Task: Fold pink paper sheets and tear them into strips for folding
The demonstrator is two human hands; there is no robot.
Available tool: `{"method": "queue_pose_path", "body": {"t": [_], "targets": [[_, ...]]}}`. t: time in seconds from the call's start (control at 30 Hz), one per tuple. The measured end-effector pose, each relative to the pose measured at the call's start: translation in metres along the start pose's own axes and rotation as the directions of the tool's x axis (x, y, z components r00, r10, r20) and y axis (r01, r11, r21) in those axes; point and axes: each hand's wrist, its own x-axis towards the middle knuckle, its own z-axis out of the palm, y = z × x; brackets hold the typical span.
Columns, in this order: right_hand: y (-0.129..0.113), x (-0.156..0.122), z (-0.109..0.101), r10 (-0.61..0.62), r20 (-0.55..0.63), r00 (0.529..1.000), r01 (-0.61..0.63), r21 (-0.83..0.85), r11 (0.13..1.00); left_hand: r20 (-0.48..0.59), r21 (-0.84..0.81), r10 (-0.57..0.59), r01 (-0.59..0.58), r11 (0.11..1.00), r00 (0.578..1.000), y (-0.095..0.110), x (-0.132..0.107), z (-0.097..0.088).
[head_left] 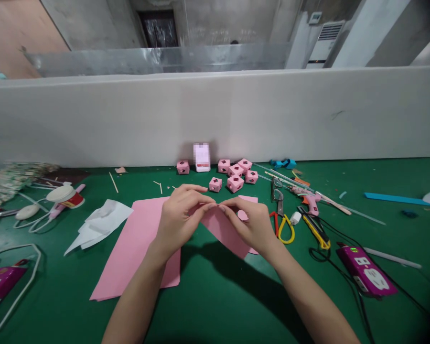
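Note:
A piece of pink paper (225,232) hangs above the table between my two hands. My left hand (184,212) pinches its upper left edge with thumb and fingers. Close beside it, my right hand (250,217) pinches the same edge, and the fingertips nearly meet. Below my left forearm lies a stack of pink paper sheets (143,239). Another pink sheet (249,197) rests on the table, mostly hidden behind my right hand. Beyond my hands stand several folded pink paper cubes (235,183) with dark openings in their faces.
A phone (202,157) leans on the white partition (129,119). To the right lie red-and-yellow-handled scissors (285,229), a yellow utility knife (317,231), a pink glue gun (311,200) and a purple power strip (367,271). On the left are crumpled white paper (99,223) and a paper cup (66,196).

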Motion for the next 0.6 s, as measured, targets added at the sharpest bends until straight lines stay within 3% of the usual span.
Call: {"method": "queue_pose_path", "body": {"t": [0.13,0.3,0.4,0.5,0.6], "targets": [[0.000,0.000,-0.001,0.031,0.063,0.998,-0.029,-0.031,0.999,-0.062,0.002,-0.088,0.088,0.996,0.994,-0.005,0.000,-0.009],[0.001,0.000,-0.003,0.048,0.156,0.987,-0.041,-0.044,0.998,-0.045,0.025,-0.165,0.167,0.986,0.985,-0.010,0.000,-0.011],[0.008,-0.001,-0.002,0.002,0.168,0.986,0.023,-0.149,0.989,0.103,0.171,-0.139,0.121,0.978,0.985,-0.011,0.001,-0.010],[0.016,-0.004,0.004,-0.028,0.187,0.982,0.081,-0.284,0.955,0.261,0.312,-0.056,-0.030,0.950,0.964,-0.013,0.001,-0.008],[0.020,-0.005,0.008,-0.010,0.219,0.976,0.085,-0.334,0.939,0.350,0.320,0.000,-0.119,0.940,0.937,-0.017,0.001,-0.006]]}}
